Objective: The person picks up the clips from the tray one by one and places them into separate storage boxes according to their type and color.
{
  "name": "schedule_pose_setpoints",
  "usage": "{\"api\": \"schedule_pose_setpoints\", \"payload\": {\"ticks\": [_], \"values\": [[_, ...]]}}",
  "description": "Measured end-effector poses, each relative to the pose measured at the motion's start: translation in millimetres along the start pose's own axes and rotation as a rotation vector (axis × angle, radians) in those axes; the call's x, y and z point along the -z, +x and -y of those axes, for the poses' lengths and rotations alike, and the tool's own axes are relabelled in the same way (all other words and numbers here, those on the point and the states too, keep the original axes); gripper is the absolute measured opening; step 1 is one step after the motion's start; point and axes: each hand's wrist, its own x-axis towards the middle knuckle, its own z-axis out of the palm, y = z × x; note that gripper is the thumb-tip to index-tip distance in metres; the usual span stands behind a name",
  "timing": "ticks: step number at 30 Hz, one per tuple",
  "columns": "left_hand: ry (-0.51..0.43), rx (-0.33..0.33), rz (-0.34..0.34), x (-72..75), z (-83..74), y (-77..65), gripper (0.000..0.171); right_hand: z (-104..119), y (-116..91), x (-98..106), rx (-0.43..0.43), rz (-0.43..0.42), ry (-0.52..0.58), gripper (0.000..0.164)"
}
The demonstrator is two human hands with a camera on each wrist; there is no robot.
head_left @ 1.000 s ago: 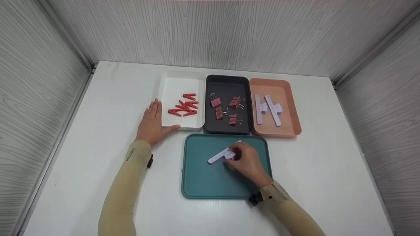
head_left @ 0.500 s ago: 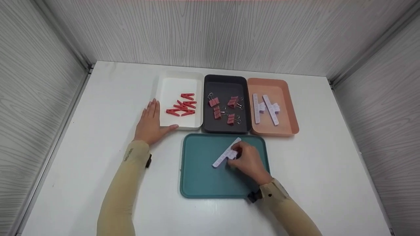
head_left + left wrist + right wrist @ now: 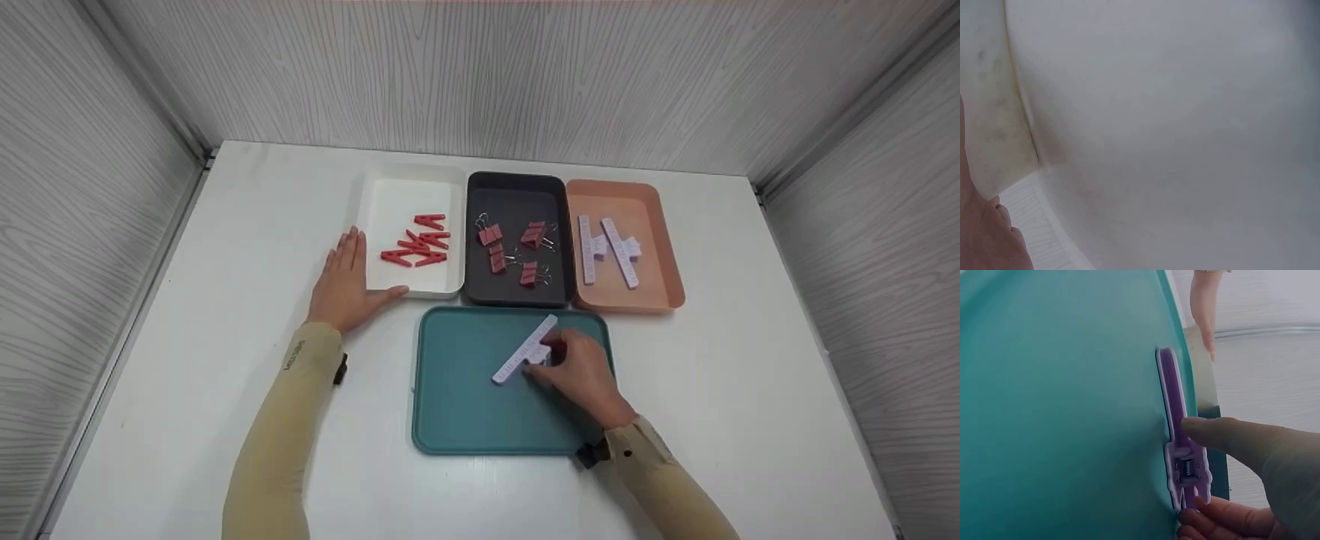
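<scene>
My right hand [image 3: 587, 375] pinches a long pale purple ruler clip [image 3: 515, 361] by its short spring end, over the teal tray [image 3: 465, 420]. In the right wrist view, the thumb [image 3: 1207, 432] lies at the clip's bar, and curled fingers [image 3: 1230, 517] meet its handle; a metal spring shows between. The clip lies slanted, close over the tray floor. My left hand [image 3: 341, 292] is spread along the left side of the white tray [image 3: 412, 187], its thumb at the front left corner. Only part of that hand [image 3: 988, 236] shows in the left wrist view.
Several red clothespins [image 3: 414, 240] lie in the white tray. Beside it, a dark grey tray [image 3: 517, 195] holds several pink binder clips [image 3: 533, 235]. Two more purple ruler clips [image 3: 619, 253] rest in the orange tray [image 3: 660, 292]. Wood-grain panels [image 3: 480, 82] enclose the table.
The right hand has shifted slightly right with the ruler clip, which has turned to a steeper slant on the teal tray. The left hand stays against the white tray.
</scene>
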Motion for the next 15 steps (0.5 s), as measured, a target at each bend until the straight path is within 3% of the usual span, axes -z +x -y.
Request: {"api": "schedule_pose_setpoints", "payload": {"ticks": [9,15], "values": [[0.010,0.002,0.012,2.5,-1.0,0.9,0.129,1.5,1.8,6.6,-0.031,0.043,-0.009,0.036],[0.003,0.011,0.012,1.9,-0.5,-0.9,0.128,-2.6,2.7,13.1,-0.022,0.059,0.006,0.040]]}}
